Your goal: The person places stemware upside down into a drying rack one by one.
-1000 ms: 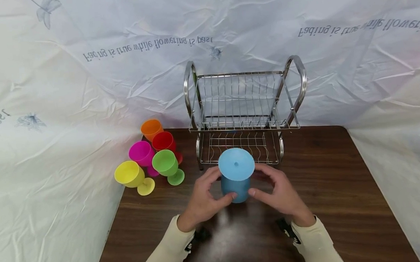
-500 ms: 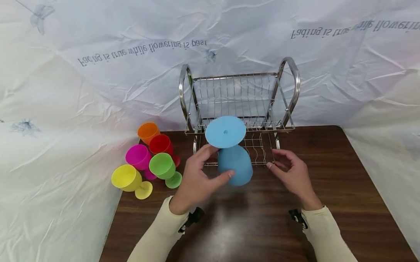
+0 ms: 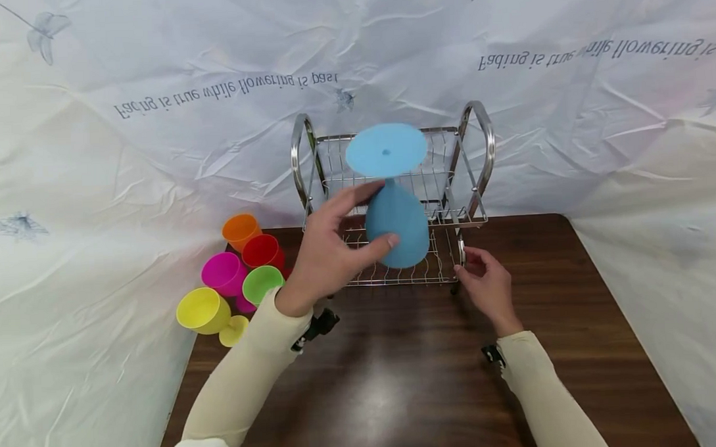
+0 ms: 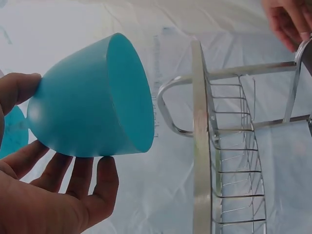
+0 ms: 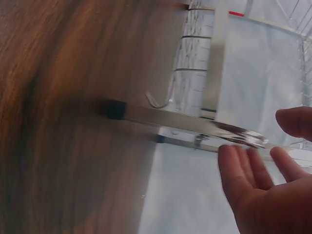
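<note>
My left hand (image 3: 326, 251) holds a blue plastic goblet (image 3: 398, 228) upside down, its flat foot uppermost, in front of the upper tier of a two-tier metal dish rack (image 3: 488, 146). In the left wrist view, the thumb and fingers (image 4: 105, 180) lie on either side of the goblet's bowl (image 4: 83, 102), near the stem. The rim faces the rack's upper frame, apart from it. My right hand (image 3: 487, 288) is at the rack's right front leg (image 5: 165, 119), fingertips right at the metal, thumb and fingers spread apart in the right wrist view.
Orange (image 3: 242, 231), red (image 3: 263, 250), magenta (image 3: 223, 274), green (image 3: 263, 285) and yellow (image 3: 202, 311) goblets stand together at the table's left edge. The dark wooden table (image 3: 446, 378) has printed white sheeting (image 3: 213, 143) behind and beside it.
Both hands were around the inverted blue goblet; the right let go and moved to the rack's right leg. The left has lifted the goblet up and forward, in front of the rack's upper tier.
</note>
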### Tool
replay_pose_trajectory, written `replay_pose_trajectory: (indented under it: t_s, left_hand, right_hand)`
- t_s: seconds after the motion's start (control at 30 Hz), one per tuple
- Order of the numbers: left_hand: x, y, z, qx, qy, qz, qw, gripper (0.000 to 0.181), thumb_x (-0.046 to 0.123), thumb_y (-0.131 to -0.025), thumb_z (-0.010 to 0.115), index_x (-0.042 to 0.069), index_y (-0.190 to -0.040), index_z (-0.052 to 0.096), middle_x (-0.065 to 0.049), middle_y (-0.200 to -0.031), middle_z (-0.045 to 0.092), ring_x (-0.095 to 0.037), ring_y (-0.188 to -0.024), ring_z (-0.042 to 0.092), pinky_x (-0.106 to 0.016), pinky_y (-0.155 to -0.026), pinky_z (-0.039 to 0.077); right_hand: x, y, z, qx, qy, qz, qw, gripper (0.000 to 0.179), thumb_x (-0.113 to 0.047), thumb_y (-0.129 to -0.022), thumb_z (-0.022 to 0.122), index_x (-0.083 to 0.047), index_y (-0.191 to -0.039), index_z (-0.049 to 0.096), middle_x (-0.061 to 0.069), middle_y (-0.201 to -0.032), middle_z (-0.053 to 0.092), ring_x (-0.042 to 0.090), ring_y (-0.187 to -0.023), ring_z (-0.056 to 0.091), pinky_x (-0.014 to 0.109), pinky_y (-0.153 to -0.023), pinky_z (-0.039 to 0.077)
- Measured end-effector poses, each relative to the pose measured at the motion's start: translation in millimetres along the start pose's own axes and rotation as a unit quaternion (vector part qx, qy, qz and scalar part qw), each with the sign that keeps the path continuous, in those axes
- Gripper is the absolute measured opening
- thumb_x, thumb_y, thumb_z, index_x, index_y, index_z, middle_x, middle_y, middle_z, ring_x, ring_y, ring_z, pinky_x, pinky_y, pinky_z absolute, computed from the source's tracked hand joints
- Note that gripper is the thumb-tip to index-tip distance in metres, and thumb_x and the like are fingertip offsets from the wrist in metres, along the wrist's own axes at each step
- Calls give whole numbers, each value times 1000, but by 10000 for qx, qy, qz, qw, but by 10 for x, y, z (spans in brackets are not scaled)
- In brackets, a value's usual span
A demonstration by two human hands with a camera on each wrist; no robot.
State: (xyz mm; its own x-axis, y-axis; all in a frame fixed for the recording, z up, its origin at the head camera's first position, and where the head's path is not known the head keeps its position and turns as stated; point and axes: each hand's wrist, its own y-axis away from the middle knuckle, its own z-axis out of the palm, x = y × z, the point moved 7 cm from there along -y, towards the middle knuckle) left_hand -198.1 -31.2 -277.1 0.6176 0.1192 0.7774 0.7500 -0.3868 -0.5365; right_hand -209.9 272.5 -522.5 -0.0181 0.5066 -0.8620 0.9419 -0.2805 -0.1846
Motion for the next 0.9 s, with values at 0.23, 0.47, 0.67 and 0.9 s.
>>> replay_pose_trajectory:
  t_s: [0.23,0.47,0.67,0.9]
  left_hand:
    - [-133,-383,-7,36,125,-397,9991,66,24,-89,83,13,-150,59,-2,-145,63,-14,-130,62,-38,-100,61]
    - [-322,-738,123,35,126,-756,9971,68,28,-90,85,16,-151,58,-2,-146,62,-12,-129,61,-34,-102,60]
    - [-461,-1031,329,-140,-56,-1051,9944,68,29,-92,84,19,-152,56,0,-151,59,-14,-132,60,-30,-103,58]
    - [-587,-1211,505,-536,-737,-1263,9878,69,31,-94,83,20,-155,53,2,-155,57,-17,-136,60,-33,-106,56]
  right_hand:
    - [87,-53,-11,285,-53,-47,9996,38,-11,-93,80,-11,-130,72,14,-110,78,-10,-85,62,4,-77,49]
    - [140,-84,-16,431,-66,-9,9990,38,-9,-91,82,-11,-128,74,18,-100,79,-17,-74,61,2,-71,48]
    - [176,-74,-25,467,-83,80,9988,37,-12,-92,82,-13,-129,75,20,-101,79,-15,-74,62,4,-70,50]
    - [154,-58,-10,355,-137,39,9993,38,-14,-93,81,-14,-130,75,17,-102,80,-12,-78,64,4,-72,50]
